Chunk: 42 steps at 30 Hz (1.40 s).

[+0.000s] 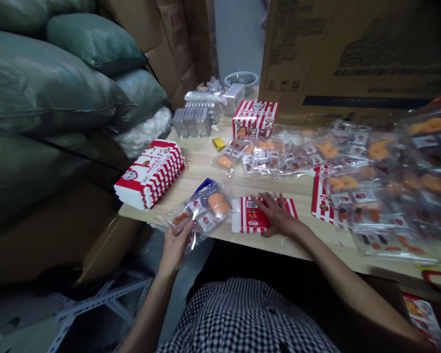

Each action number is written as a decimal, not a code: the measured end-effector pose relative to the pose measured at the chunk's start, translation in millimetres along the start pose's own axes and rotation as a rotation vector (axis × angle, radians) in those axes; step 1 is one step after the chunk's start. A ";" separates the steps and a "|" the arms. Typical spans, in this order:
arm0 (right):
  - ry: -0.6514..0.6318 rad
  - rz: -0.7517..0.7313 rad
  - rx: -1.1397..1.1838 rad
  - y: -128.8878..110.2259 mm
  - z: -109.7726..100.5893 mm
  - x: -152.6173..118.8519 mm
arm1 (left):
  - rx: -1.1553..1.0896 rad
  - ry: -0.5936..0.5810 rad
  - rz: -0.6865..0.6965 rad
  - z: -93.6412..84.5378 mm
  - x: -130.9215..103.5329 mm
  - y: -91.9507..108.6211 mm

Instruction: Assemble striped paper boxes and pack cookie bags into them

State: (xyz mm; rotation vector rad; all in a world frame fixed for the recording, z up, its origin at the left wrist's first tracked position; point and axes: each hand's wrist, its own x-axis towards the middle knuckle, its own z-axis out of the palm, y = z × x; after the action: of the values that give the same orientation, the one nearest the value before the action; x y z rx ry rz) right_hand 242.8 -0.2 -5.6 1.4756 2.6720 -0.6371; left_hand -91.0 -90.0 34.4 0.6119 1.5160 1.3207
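My left hand (177, 245) pinches the near corner of a clear plastic packet (201, 210), which holds orange pieces and small printed sachets. The packet is over the table's front edge, and a dark blue item (205, 184) shows behind it. My right hand (276, 214) lies with fingers spread on a flattened red-and-white striped box (253, 223) near the front edge. A stack of similar flat striped boxes (152, 171) is to the left. One striped box (255, 120) stands folded up at the back.
Many filled clear packets (353, 181) cover the right side of the wooden table (202, 166). Clear plastic trays (192, 122), a yellow sachet (218, 143) and a blue-rimmed basin (241, 77) are farther back. Scissors (437, 279) lie at the right edge. A large carton (353, 59) stands behind; sacks (51, 83) pile up left.
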 end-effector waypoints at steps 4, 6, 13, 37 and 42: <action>0.081 -0.035 0.029 1.7 17.2 -4.9 | 0.092 0.003 -0.094 -3.6 -4.5 -22.3; 0.100 -0.047 0.036 1.2 20.1 -10.6 | 0.121 -0.034 -0.134 -10.9 -5.1 -22.8; 0.090 -0.123 0.040 -7.1 22.3 -20.4 | 0.199 -0.256 -0.278 -23.4 11.8 -13.4; 0.166 -0.094 0.012 -29.6 31.2 -44.5 | 0.120 -0.214 -0.267 -30.0 32.5 -19.5; 0.180 -0.072 0.026 -32.6 27.1 -45.3 | 0.109 -0.258 -0.258 -27.3 38.9 -24.8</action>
State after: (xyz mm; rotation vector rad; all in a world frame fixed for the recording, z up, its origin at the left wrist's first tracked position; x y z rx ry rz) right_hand 236.5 -61.8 -9.7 1.5175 2.8734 -0.5699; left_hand -124.7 -75.3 -4.7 0.6080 1.4066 0.9305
